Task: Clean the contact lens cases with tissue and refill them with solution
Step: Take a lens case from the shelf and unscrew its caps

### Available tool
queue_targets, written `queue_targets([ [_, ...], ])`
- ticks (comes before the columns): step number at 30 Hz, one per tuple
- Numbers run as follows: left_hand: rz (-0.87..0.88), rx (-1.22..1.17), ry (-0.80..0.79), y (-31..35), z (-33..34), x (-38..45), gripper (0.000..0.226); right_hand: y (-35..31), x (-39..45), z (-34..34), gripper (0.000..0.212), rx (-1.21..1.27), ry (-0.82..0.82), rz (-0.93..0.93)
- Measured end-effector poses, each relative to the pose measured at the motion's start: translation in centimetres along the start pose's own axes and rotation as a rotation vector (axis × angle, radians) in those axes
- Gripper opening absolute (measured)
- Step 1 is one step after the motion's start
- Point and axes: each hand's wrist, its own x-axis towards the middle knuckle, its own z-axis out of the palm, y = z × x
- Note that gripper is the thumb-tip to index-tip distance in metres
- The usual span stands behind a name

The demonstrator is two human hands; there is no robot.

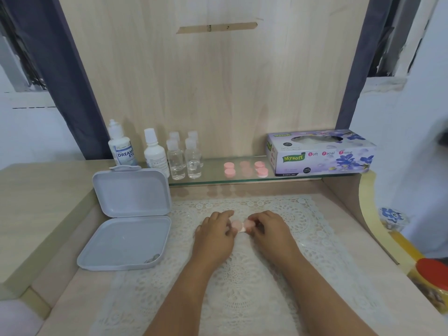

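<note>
Lace mat (242,287) on wooden desk (60,238)

Open grey box (126,219), lace mat (278,282), red-lidded jar (431,284)

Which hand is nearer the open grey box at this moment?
Left. The left hand rests on the lace mat just right of the open grey box, holding the pink lens case. The right hand grips the case's other end, farther from the box.
</note>
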Motion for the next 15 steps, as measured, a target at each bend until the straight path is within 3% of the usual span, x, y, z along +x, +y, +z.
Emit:
queue_targets([
  [6,-0.025,-0.031,0.04,0.08,0.15,0.11,0.02,-0.06,0.04,-0.03,0.022,0.007,-0.008,0.006],
  [11,-0.037,-0.032,0.027,0.17,0.04,0.02,0.036,-0.11,-0.03,-0.11,0.023,0.005,-0.005,0.007],
  [15,-0.01,-0.048,0.0,-0.13,-0.04,0.1,0.031,-0.1,-0.02,-0.1,0.022,0.021,-0.003,0.008],
])
